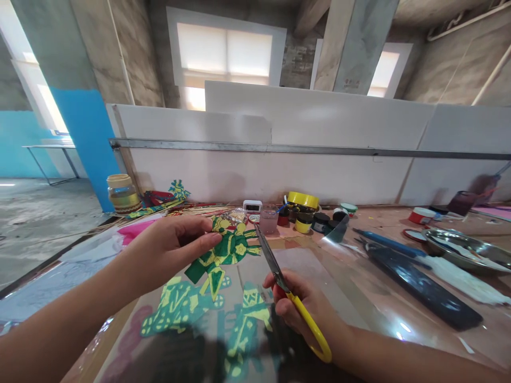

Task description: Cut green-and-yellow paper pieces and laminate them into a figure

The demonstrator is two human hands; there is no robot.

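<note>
Between thumb and fingers, my left hand (pixel 175 250) pinches a green and yellow painted cutout (pixel 229 247), raised above the table. My right hand (pixel 299 306) grips yellow-handled scissors (pixel 295 298), whose blades point up and left. The blade tips are beside the right edge of the cutout, near its thin prongs; whether they touch it is unclear. Below lie more green and yellow pieces, one at the left (pixel 179 306) and one in the middle (pixel 247 330), on the plastic-covered table (pixel 347 298).
Paint jars (pixel 303 223), a yellow tape roll (pixel 303 200) and a small white device (pixel 253 206) stand along the back. A glass jar (pixel 122 194) is at the back left. At right are a dark long object (pixel 423 284) and a metal bowl (pixel 471 247).
</note>
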